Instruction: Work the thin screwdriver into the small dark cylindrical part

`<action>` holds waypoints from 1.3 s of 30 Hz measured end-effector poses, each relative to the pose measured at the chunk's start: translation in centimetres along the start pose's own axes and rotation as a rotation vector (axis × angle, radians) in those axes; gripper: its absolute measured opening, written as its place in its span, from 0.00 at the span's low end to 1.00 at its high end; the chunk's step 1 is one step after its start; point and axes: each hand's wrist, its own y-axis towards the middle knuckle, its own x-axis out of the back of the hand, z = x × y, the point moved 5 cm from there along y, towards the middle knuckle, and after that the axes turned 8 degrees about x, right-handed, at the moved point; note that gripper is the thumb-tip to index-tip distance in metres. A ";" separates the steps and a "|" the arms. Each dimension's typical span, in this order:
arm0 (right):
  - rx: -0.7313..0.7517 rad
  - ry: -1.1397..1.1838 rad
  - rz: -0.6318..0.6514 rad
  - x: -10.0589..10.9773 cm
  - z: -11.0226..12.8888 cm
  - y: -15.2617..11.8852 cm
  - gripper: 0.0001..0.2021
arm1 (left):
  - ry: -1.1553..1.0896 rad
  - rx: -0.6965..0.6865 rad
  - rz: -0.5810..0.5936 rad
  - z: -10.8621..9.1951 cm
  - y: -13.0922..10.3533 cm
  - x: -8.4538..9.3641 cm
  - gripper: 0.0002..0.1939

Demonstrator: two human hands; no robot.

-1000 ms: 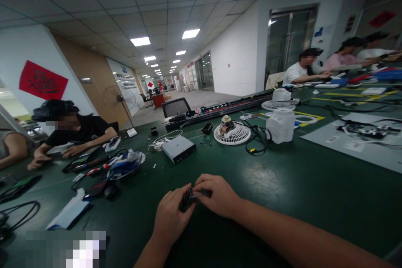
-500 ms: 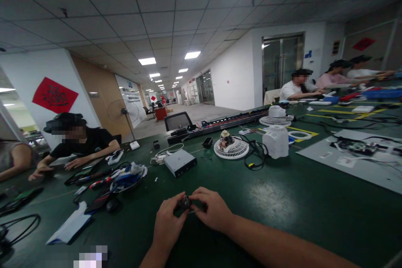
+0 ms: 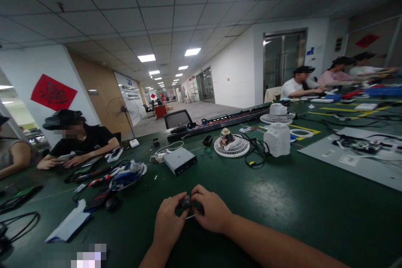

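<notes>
Head view: two-handed fingertip work on a small dark part (image 3: 186, 202), above the near middle of the green table (image 3: 226, 184). Left hand (image 3: 166, 220) pinches it between thumb and index finger. Right hand (image 3: 215, 213) has fingers curled toward the thumb, tips by the part's right side; can't tell whether they grip anything. A thin pale strip (image 3: 190, 217) shows between the thumbs. Silver box (image 3: 180, 160) sits beyond the hands, white round grille (image 3: 231, 150) farther right, white housing (image 3: 277, 140) right of that.

Judgement: close handling in progress; any next move calls for a firm left pinch and fine right fingertip control, since the part looks easy to drop.

Hard to read: part's type and detail, too small and dark. Fingers cover its edges, strip's ends unclear. Pixelated patch (image 3: 89, 257) masks the near left, right forearm cut off at the bottom.
</notes>
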 end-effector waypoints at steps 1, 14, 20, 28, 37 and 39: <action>0.002 0.035 -0.020 0.1 -0.1 -0.1 0.10 | -0.011 -0.006 0.006 -0.1 0.0 0.0 0.18; 0.028 0.170 -0.089 0.9 0.1 -0.5 0.13 | -0.050 -0.031 0.048 -0.6 -0.4 -0.1 0.16; 0.043 0.167 -0.087 1.3 0.3 -0.6 0.08 | -0.063 -0.056 0.032 -0.9 -0.4 0.1 0.16; 0.000 0.176 -0.087 1.5 -0.1 -0.7 0.12 | -0.074 -0.088 0.068 -1.1 -0.5 -0.1 0.18; 0.012 0.284 0.032 1.6 -0.5 -0.3 0.13 | -0.065 0.015 0.124 -0.6 -0.3 -0.4 0.15; -0.068 0.215 -0.046 2.5 -1.5 -0.3 0.14 | -0.059 0.041 0.110 -0.5 -0.2 -0.3 0.14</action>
